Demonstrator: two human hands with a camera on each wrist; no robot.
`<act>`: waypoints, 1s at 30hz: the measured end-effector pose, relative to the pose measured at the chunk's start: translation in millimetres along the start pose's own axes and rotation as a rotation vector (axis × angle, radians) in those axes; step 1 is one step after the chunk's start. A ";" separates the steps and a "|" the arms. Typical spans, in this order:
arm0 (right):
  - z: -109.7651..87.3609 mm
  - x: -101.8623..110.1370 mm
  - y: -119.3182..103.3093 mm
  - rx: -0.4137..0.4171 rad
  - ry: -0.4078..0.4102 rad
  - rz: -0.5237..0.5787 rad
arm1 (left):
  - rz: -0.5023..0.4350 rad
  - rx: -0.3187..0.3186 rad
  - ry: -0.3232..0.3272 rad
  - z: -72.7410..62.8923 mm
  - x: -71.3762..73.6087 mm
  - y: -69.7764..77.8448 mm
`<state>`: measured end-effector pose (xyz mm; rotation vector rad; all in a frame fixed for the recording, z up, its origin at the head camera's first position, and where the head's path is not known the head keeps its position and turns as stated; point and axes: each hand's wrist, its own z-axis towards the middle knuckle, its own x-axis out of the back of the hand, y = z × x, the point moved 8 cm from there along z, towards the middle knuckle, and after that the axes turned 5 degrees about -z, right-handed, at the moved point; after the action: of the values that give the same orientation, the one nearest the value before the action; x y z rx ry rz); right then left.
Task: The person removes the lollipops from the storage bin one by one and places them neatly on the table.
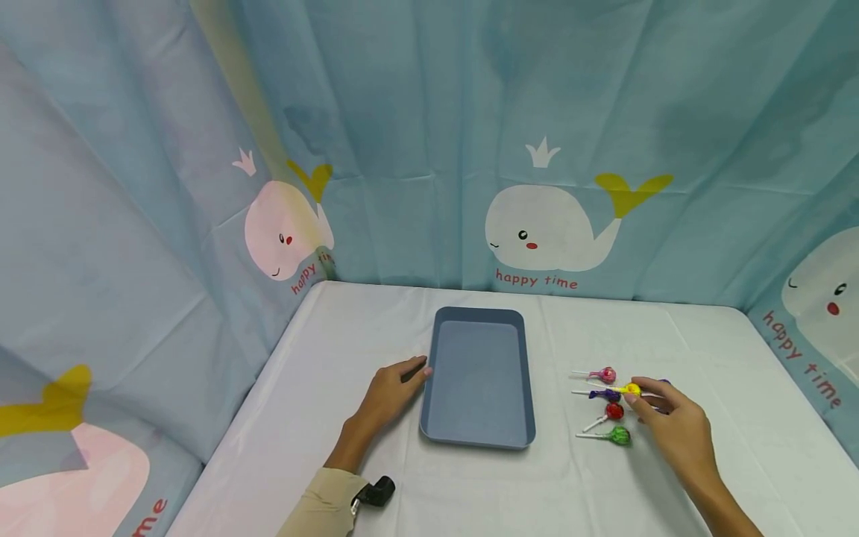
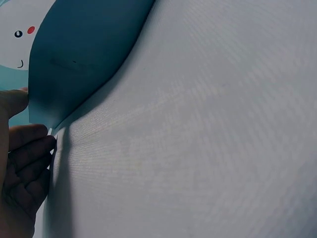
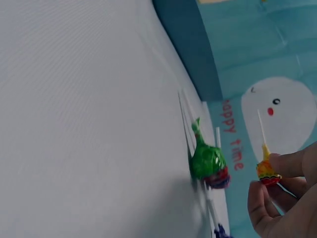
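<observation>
My right hand (image 1: 678, 429) pinches a yellow-wrapped lollipop (image 3: 268, 171) by its candy end, with the white stick pointing up in the right wrist view. The lollipop is held over a loose group on the table. Around it lie a pink lollipop (image 1: 607, 375), a dark purple one (image 1: 607, 395), a red one (image 1: 614, 411) and a green one (image 1: 620, 435). Something purple (image 1: 664, 382) shows partly behind the right fingers. At the left rim of a blue-grey tray (image 1: 478, 380), my left hand (image 1: 388, 391) touches the side with relaxed fingers.
A white cloth (image 1: 557, 485) covers the table. Blue curtains (image 1: 416, 134) with whale prints rise behind it and along both sides. On the left sleeve's cuff sits a black wrist device (image 1: 379, 491).
</observation>
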<state>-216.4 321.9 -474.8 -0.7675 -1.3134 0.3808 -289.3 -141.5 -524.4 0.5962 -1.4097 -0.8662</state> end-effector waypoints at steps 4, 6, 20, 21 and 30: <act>-1.5 7.1 15.6 -0.070 0.013 -0.022 | 0.006 -0.002 0.000 -0.1 0.0 0.4; -1.8 9.9 23.0 -0.104 0.022 -0.037 | 0.006 0.000 0.001 -0.1 -0.1 0.2; -7.8 25.2 56.7 -0.151 0.050 -0.070 | -0.014 0.018 -0.006 -1.4 -0.2 0.5; -8.3 25.8 58.4 -0.145 0.048 -0.076 | -0.017 0.023 -0.005 -1.5 -0.2 0.1; -4.9 24.9 77.8 -0.229 0.009 -0.113 | -0.014 0.026 0.001 -1.7 -0.6 0.9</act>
<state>-192.7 391.4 -511.1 -0.8800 -1.4006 0.1372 -287.5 -140.7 -524.2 0.6268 -1.4193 -0.8595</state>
